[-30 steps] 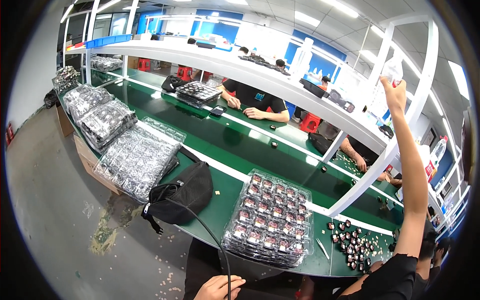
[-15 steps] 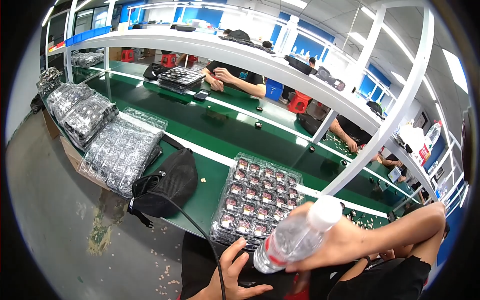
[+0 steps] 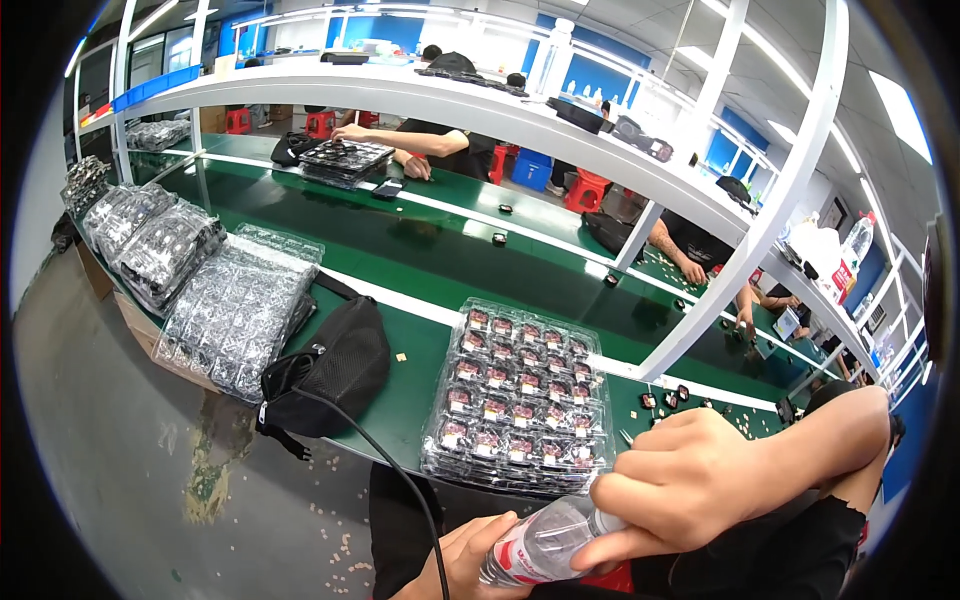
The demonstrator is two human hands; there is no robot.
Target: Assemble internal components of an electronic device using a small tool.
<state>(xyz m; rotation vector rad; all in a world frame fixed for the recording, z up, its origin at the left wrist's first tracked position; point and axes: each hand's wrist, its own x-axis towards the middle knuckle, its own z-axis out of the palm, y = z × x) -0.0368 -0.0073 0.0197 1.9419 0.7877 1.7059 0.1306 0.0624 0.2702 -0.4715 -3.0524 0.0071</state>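
A clear plastic bottle (image 3: 560, 532) with a red and white label is tilted over my lap, its top toward the right. My left hand (image 3: 462, 562) is wrapped round its lower part. My right hand (image 3: 685, 475) is closed over the neck end, and its fingers hide the cap. Just beyond the bottle, at the table's near edge, lies a stack of clear plastic trays (image 3: 515, 395) with small dark parts in their pockets.
A black waist bag (image 3: 340, 370) lies left of the trays, with a black cable (image 3: 400, 460) running toward me. More wrapped tray stacks (image 3: 235, 310) stand farther left. A white shelf post (image 3: 740, 210) rises at the right, near loose black parts (image 3: 665, 397). People sit across the green conveyor (image 3: 400, 240).
My right hand has brought the bottle down and shifted its grip to the neck end. My left hand, open and apart before, now holds the lower part. Across the belt, a person's hand reaches onto a tray stack.
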